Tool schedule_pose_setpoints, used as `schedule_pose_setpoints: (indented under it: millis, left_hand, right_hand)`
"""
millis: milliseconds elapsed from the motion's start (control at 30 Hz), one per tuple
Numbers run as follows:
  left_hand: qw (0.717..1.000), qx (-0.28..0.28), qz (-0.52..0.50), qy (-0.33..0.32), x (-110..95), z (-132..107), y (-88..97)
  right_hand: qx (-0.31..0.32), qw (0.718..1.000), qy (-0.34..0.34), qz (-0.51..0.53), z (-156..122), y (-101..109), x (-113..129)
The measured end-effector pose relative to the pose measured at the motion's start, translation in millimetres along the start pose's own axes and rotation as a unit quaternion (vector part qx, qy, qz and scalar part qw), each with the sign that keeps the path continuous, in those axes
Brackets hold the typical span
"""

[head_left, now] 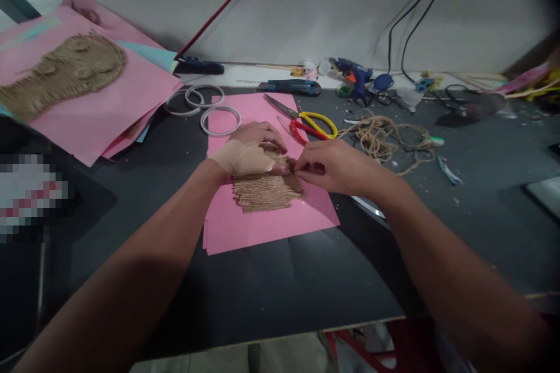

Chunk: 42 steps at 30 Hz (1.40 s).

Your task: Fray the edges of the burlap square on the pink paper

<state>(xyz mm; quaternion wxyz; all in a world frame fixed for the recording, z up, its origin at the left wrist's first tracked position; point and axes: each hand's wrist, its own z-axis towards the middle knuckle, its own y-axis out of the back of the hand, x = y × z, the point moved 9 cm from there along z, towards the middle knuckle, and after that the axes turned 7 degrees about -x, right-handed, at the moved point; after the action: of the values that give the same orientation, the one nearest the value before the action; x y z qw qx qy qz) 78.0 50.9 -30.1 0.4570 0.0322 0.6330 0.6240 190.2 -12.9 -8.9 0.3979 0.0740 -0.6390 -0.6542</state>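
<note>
A patch of jute twine rows (268,191) lies glued on a pink paper sheet (262,227) in the middle of the dark table. My left hand (252,148), with a tan bandage round the wrist and thumb, rests on the patch's upper edge, fingers curled down onto it. My right hand (332,168) sits at the patch's upper right corner, fingertips pinched together on a strand of twine. Both hands touch at the thumbs.
Yellow and red scissors (308,124) lie just behind my right hand, a loose twine tangle (385,135) to their right. Tape rings (207,106), a utility knife (292,87) and a blue glue gun (356,78) sit behind. Pink sheets with another twine piece (65,73) lie far left.
</note>
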Motion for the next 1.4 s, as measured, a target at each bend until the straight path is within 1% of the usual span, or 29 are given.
schedule_pose_setpoints:
  millis: [133,233,400,633,867,1033,1267,1400]
  left_hand:
    - [1.0,0.003,0.011,0.001,0.7,0.0,-0.5]
    - [1.0,0.0,0.009,-0.003,1.3,0.4,-0.7]
    - [1.0,-0.002,0.002,-0.011,0.9,0.6,-0.6]
    - [1.0,-0.001,0.006,-0.008,0.7,0.2,-0.8]
    - [1.0,0.003,0.005,-0.003,1.0,0.0,-0.8]
    - [1.0,0.006,0.004,-0.004,2.4,0.2,-1.5]
    - [1.0,0.005,0.013,-0.007,3.4,1.3,-2.5]
    - [1.0,0.005,0.01,-0.008,2.7,1.6,-2.1]
  right_hand:
    - [-0.025,0.993,-0.078,0.081,1.5,-5.6,-17.3]
    - [-0.032,0.99,-0.095,0.097,1.9,-8.5,-20.7]
    - [-0.059,0.982,-0.132,0.121,2.0,-7.8,-25.9]
    - [-0.046,0.974,-0.139,0.171,2.3,-11.3,-28.4]
    - [-0.061,0.97,-0.161,0.173,2.3,-9.5,-29.6]
    - [-0.054,0.957,-0.173,0.226,1.8,-13.3,-33.8]
    - [-0.082,0.958,-0.178,0.208,-0.2,-9.5,-37.6]
    - [-0.059,0.956,-0.166,0.234,0.0,-12.2,-36.1]
